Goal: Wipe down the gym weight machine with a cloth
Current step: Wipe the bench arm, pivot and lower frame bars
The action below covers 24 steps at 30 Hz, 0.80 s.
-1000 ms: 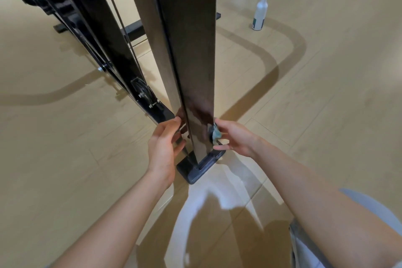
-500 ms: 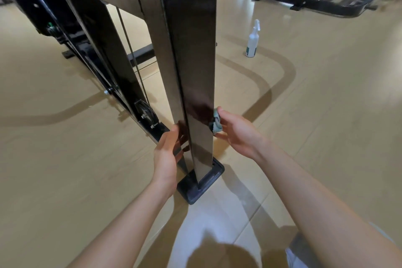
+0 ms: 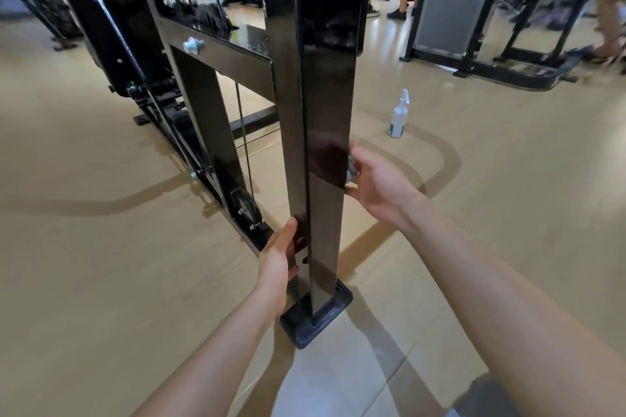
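Observation:
A glossy black upright post of the weight machine stands in front of me on a dark foot plate. My right hand holds a small grey-blue cloth against the post's right face, about mid-height; most of the cloth is hidden behind the post and my fingers. My left hand rests on the post's left face lower down, fingers fairly straight, fingertips hidden behind the edge.
A white spray bottle stands on the tan floor to the right of the post. Angled black frame bars, a cable and a pulley wheel lie to the left. Other black equipment and people's feet are at the back right.
My right hand has slid the cloth up the post's right face from near the foot plate. The left hand stayed low on the left face. My view has tilted upward.

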### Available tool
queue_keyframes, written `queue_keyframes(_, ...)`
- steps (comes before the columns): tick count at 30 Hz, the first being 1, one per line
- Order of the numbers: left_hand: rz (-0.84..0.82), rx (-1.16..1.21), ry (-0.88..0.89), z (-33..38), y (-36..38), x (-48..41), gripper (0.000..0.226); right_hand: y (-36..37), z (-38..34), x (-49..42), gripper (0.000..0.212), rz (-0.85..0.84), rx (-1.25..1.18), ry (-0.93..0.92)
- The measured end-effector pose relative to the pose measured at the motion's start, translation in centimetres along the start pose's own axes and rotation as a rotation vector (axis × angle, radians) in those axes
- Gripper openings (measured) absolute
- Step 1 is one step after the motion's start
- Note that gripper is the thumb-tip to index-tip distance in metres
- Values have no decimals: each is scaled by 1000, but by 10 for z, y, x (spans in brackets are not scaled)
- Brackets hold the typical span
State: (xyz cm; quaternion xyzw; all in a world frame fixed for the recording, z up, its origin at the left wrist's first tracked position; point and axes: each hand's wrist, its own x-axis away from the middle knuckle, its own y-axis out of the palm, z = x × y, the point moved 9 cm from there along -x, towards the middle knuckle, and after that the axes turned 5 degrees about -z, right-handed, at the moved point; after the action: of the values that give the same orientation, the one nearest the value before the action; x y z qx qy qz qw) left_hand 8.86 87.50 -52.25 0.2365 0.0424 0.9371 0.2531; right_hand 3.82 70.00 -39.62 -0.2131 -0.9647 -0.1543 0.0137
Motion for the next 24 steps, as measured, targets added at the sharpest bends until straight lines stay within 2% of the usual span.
queue_keyframes(3, 11, 23, -49, 4, 0, 7, 45, 10, -26, 2, 32, -9, 10, -55)
queue_keyframes(6, 50, 17, -29, 21, -1, 13, 30, 18, -50, 9, 35, -15, 9, -103)
queue_keyframes(9, 42, 14, 153, 64, 5, 19, 19, 22, -69, 12, 33, -14, 16, -135)
queue_keyframes(12, -66, 14, 335, 107, 21, 31, 28, 26, -86, 14, 32, -29, 16, -194)
queue_keyframes(14, -106, -2, 391, 121, 27, 37, 28, 30, -90, 18, 34, -39, 18, -235)
queue_keyframes(16, -114, 1, 417, 124, 28, 43, 22, 31, -85, 23, 35, -45, 35, -272)
queue_keyframes(19, -127, -19, 426, 126, 30, 49, 25, 26, -60, 25, 39, -25, 116, -278)
queue_keyframes(24, -119, -38, 463, 125, 31, 51, 29, 3, -2, 21, 42, 43, 240, -144)
